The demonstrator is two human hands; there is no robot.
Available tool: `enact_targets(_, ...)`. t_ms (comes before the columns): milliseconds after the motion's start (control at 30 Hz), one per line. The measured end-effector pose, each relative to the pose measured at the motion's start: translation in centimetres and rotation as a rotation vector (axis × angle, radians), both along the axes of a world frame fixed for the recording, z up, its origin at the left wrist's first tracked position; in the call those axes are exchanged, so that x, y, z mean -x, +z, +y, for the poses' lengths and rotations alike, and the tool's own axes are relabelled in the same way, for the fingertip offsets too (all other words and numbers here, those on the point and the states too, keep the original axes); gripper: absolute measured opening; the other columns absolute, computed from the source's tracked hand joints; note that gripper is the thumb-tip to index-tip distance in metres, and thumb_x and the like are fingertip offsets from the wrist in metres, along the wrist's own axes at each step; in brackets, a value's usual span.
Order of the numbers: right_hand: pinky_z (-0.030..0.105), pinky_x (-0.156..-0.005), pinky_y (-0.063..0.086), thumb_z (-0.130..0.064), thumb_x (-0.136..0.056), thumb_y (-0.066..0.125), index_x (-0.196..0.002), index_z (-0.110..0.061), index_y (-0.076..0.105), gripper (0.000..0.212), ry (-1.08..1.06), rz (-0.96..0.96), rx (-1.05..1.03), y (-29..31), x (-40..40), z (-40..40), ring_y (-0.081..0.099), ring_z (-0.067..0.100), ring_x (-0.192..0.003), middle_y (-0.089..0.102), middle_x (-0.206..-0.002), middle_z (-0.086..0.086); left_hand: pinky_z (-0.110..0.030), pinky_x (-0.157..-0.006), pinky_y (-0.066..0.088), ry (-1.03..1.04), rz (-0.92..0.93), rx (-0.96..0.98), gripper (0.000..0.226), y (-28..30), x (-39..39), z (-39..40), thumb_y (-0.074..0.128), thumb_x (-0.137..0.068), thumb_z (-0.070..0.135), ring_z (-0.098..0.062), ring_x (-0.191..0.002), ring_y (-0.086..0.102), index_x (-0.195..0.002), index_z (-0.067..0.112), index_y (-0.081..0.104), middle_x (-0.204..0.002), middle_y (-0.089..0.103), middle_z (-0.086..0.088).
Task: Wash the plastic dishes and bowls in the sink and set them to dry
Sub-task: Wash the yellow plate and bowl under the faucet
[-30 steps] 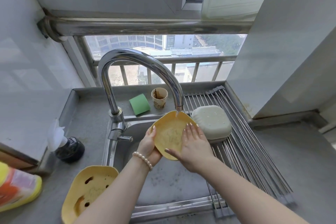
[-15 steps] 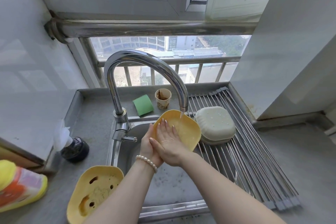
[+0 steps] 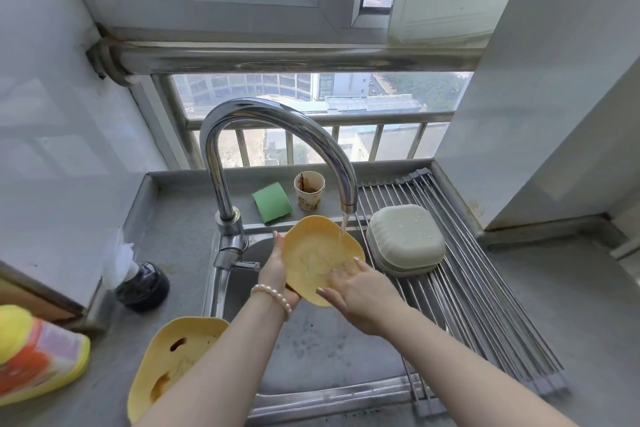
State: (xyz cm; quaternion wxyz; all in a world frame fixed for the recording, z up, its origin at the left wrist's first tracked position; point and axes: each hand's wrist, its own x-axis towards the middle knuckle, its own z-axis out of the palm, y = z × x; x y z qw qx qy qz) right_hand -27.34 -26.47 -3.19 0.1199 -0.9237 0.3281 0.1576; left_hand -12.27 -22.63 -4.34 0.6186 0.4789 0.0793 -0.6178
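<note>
A yellow plastic bowl is tilted over the sink under water running from the chrome faucet. My left hand, with a pearl bracelet at the wrist, grips the bowl's left rim. My right hand lies flat with its fingers spread on the bowl's lower inside. A second yellow dish with brown smears sits on the counter at the lower left, partly hidden by my left forearm. A pale green bowl rests upside down on the metal drying rack.
A green sponge and a stained paper cup stand behind the sink. A dark bottle and a yellow-orange detergent bottle are on the left counter. A white wall closes the right side.
My right hand has slid from the bowl's middle down to its lower right edge. The bowl's inside shows more. The view has shifted slightly.
</note>
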Motion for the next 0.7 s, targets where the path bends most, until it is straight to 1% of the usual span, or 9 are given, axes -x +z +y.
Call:
enact_targets(67, 0.039, -0.119, 0.003, -0.072, -0.053, -0.032, -0.149, -0.004, 0.021, 0.129, -0.106, 0.046, 0.052, -0.1, -0.8, -0.3, 0.014, 0.028, -0.146, 0.023, -0.156, 0.015, -0.05, -0.09, 0.045, 0.008, 0.009, 0.017, 0.068, 0.1, 1.2, 0.1, 0.037, -0.092, 0.062, -0.037, -0.09, 0.061, -0.098, -0.003, 0.059, -0.095, 0.066, -0.022)
enact_targets(133, 0.04, -0.119, -0.004, -0.076, -0.05, -0.03, -0.152, -0.003, 0.005, 0.129, -0.183, 0.029, 0.03, -0.1, -1.8, -0.1, 0.001, 0.028, -0.148, 0.005, -0.16, 0.015, -0.047, -0.099, 0.041, 0.016, 0.057, 0.065, 0.073, -0.3, 2.1, 0.3, 0.032, -0.094, 0.062, -0.036, -0.1, 0.061, -0.108, -0.004, 0.059, -0.104, 0.067, -0.023)
enact_targets(200, 0.039, -0.116, -0.011, -0.08, -0.065, -0.015, -0.151, -0.006, -0.007, 0.113, -0.249, 0.009, -0.013, -0.2, -2.6, -0.1, -0.013, 0.026, -0.147, -0.013, -0.159, 0.013, -0.047, -0.105, 0.038, 0.017, 0.138, 0.141, 0.078, -0.7, 2.5, 0.4, 0.03, -0.093, 0.065, -0.035, -0.115, 0.057, -0.124, -0.002, 0.057, -0.12, 0.064, -0.021)
enact_targets(267, 0.038, -0.116, -0.014, -0.077, -0.082, 0.005, -0.15, -0.007, -0.013, 0.1, -0.273, -0.041, -0.032, -0.3, -3.6, -0.1, -0.02, 0.025, -0.145, -0.021, -0.157, 0.011, -0.048, -0.104, 0.037, 0.031, 0.194, 0.193, 0.075, -1.2, 2.7, 0.4, 0.031, -0.093, 0.064, -0.035, -0.12, 0.054, -0.128, 0.002, 0.056, -0.126, 0.062, -0.019)
enact_targets(400, 0.036, -0.115, -0.019, -0.077, -0.062, -0.017, -0.15, -0.008, -0.015, 0.112, -0.214, -0.11, -0.026, -0.5, -4.9, 0.5, -0.025, 0.02, -0.143, -0.024, -0.157, 0.009, -0.048, -0.107, 0.032, 0.092, 0.281, 0.29, 0.054, -1.2, 3.5, 0.7, 0.035, -0.097, 0.047, -0.031, -0.123, 0.052, -0.128, 0.009, 0.057, -0.129, 0.062, -0.011)
enact_targets(433, 0.035, -0.115, -0.02, -0.076, -0.065, -0.017, -0.15, -0.008, -0.014, 0.108, -0.216, -0.124, -0.053, -0.7, -5.1, 0.6, -0.025, 0.019, -0.143, -0.023, -0.157, 0.008, -0.048, -0.105, 0.032, 0.111, 0.287, 0.293, 0.051, -1.2, 3.5, 0.7, 0.035, -0.097, 0.044, -0.03, -0.12, 0.053, -0.126, 0.009, 0.058, -0.127, 0.063, -0.01)
enact_targets(533, 0.036, -0.117, -0.017, -0.06, -0.095, 0.004, -0.15, -0.009, -0.014, 0.077, -0.222, -0.181, -0.168, -0.9, -5.3, 0.8, -0.025, 0.016, -0.143, -0.022, -0.157, 0.007, -0.046, -0.104, 0.034, 0.141, 0.259, 0.254, 0.044, -0.9, 3.6, 0.5, 0.037, -0.098, 0.04, -0.03, -0.11, 0.057, -0.114, 0.009, 0.063, -0.111, 0.068, -0.011)
enact_targets(600, 0.034, -0.118, -0.015, -0.049, -0.101, 0.01, -0.151, -0.013, -0.012, 0.065, -0.185, -0.237, -0.253, -0.9, -5.4, 1.2, -0.021, 0.013, -0.144, -0.018, -0.159, 0.004, -0.042, -0.102, 0.039, 0.144, 0.192, 0.223, 0.039, -0.8, 3.2, 0.2, 0.041, -0.097, 0.041, -0.027, -0.106, 0.058, -0.104, 0.011, 0.065, -0.101, 0.069, -0.009)
enact_targets(700, 0.031, -0.118, -0.013, -0.042, -0.104, 0.012, -0.153, -0.015, -0.005, 0.059, -0.13, -0.329, -0.382, -0.8, -5.3, 1.8, -0.013, 0.011, -0.146, -0.007, -0.161, 0.003, -0.038, -0.078, 0.046, 0.092, 0.07, 0.176, 0.043, -0.9, 2.4, -0.4, 0.042, -0.096, 0.047, -0.024, -0.09, 0.06, -0.097, 0.01, 0.064, -0.079, 0.073, -0.007)
